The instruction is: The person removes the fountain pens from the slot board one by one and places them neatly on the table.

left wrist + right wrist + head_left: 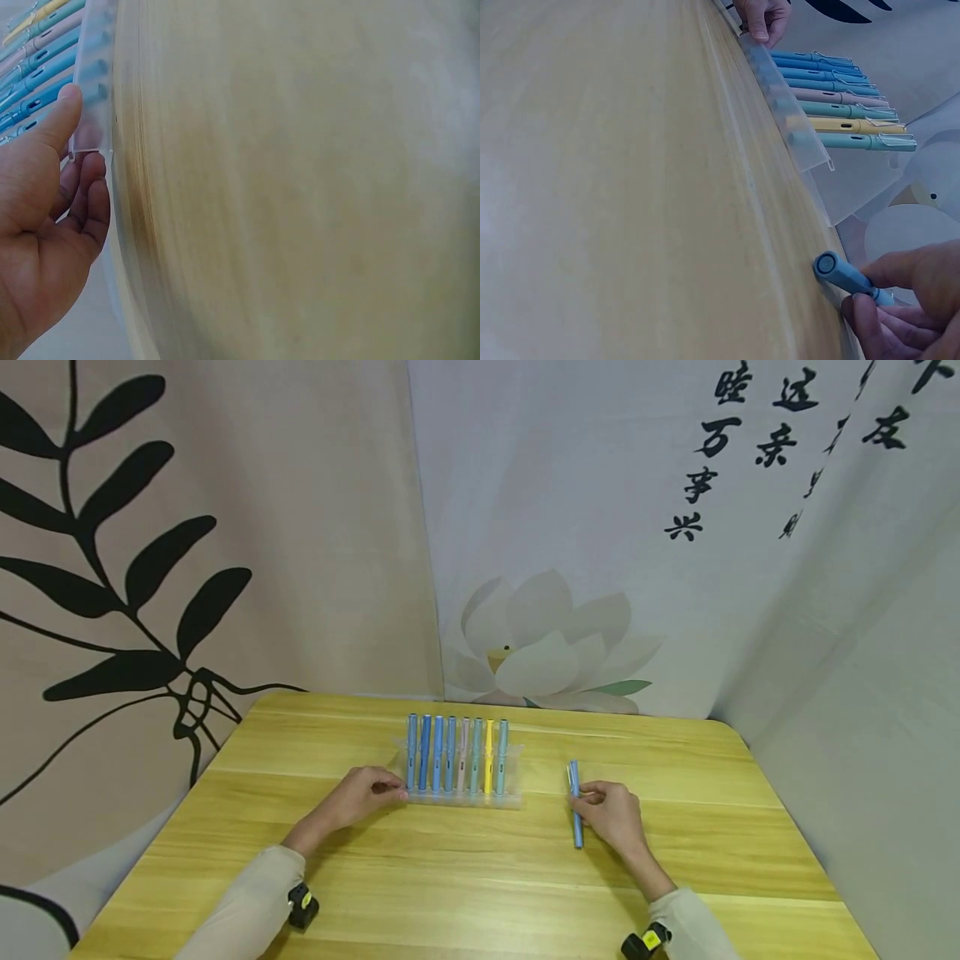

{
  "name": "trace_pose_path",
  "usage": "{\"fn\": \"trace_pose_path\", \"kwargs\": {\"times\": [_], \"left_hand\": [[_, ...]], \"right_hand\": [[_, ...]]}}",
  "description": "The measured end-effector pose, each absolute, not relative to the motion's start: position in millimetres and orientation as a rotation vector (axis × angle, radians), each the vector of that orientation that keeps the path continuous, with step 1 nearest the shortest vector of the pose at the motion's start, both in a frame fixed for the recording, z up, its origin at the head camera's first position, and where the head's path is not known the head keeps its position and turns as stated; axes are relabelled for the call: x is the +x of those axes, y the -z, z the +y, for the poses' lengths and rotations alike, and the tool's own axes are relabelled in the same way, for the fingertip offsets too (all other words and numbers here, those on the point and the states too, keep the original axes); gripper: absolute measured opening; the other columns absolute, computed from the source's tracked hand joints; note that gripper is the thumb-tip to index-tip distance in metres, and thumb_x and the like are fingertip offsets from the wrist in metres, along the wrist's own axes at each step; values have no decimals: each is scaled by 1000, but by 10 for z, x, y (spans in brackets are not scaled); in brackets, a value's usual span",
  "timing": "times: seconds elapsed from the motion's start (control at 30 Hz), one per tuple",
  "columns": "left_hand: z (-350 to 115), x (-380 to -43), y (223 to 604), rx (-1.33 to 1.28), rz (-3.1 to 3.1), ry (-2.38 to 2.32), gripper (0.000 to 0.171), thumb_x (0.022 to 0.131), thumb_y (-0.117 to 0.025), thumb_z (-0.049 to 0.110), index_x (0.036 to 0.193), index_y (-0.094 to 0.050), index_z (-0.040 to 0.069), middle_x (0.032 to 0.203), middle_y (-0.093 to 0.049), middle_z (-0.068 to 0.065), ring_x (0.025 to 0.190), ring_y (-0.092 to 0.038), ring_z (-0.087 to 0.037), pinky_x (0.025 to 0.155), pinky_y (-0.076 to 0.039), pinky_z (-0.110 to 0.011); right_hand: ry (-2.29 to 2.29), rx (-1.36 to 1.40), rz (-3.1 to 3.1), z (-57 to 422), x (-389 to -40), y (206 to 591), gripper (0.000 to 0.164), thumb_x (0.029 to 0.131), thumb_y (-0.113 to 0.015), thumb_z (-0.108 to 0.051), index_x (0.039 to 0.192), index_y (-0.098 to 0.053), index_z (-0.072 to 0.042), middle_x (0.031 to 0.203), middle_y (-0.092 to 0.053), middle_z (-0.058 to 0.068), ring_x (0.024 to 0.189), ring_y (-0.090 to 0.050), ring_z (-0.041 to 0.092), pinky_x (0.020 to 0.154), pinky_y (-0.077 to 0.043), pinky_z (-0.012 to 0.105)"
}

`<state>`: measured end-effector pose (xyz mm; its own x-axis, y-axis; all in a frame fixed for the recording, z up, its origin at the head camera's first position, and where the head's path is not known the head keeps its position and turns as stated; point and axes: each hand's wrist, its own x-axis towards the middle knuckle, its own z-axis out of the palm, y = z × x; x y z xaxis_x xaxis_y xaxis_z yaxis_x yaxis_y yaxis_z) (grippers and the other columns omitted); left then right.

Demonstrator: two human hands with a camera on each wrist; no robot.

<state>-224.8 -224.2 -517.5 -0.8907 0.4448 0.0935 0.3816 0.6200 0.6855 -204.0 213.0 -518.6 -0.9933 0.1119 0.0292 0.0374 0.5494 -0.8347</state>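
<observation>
A clear plastic pen stand [513, 787] holds a row of several upright capped pens: blue ones at the left, then a pale pink one, a teal one, a yellow pen [489, 757] and a teal pen [502, 757]. My left hand [363, 797] pinches the stand's left end; in the left wrist view, the thumb lies on the front of the clear panel [94, 120] with the fingers beneath. Off to the stand's right, my right hand [613, 814] grips a single blue pen [573, 775] between thumb and fingers. The right wrist view shows that pen's round end [828, 264] facing the camera.
Everything stands on a light wooden table [480, 877] with rounded far corners. Behind it hang cloth backdrops with a dark leaf print [150, 560], a lotus [555, 660] and brush lettering. Small black devices [303, 907] sit on both wrists.
</observation>
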Motion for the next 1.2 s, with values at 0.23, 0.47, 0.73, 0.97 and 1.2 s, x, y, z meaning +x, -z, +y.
{"fn": "trace_pose_path", "kwargs": {"times": [0.23,0.47,0.73,0.97,1.2], "left_hand": [[-2249,-2239,5168,730,2748,-1158,20,98,-71,27,106,-79,11,95,-71,3,83,-62,-9,74,-52,-27],[-2250,-2247,5181,698,2738,-1150,18,98,-71,30,106,-79,15,97,-72,6,84,-62,-7,76,-52,-26],[-2247,-2263,5199,709,2724,-1182,14,97,-72,26,102,-79,15,93,-70,7,79,-59,-8,72,-51,-26],[-2246,-2267,5188,704,2724,-1179,13,97,-72,25,102,-79,15,91,-70,7,78,-57,-9,71,-50,-26],[-2252,-2259,5187,705,2721,-1178,15,98,-72,26,104,-79,14,93,-70,6,79,-58,-9,72,-50,-26]], "right_hand": [[-1414,-132,-2712,2129,-2049,5212,27,84,-84,-14,104,-77,3,81,-75,10,61,-71,16,53,-56,27],[-1344,-109,-2729,2108,-2051,5220,25,84,-84,-13,101,-78,3,79,-75,9,59,-70,14,52,-55,26],[-1235,-92,-2762,2088,-2043,5198,25,83,-85,-16,100,-80,1,77,-74,4,58,-66,10,51,-52,26],[-1280,-85,-2762,2083,-2040,5181,30,84,-85,-16,104,-78,4,80,-75,6,59,-69,13,52,-54,27],[-1254,-31,-2747,2062,-2017,5030,31,87,-83,-22,107,-78,1,85,-75,4,70,-71,14,57,-53,28]]}}
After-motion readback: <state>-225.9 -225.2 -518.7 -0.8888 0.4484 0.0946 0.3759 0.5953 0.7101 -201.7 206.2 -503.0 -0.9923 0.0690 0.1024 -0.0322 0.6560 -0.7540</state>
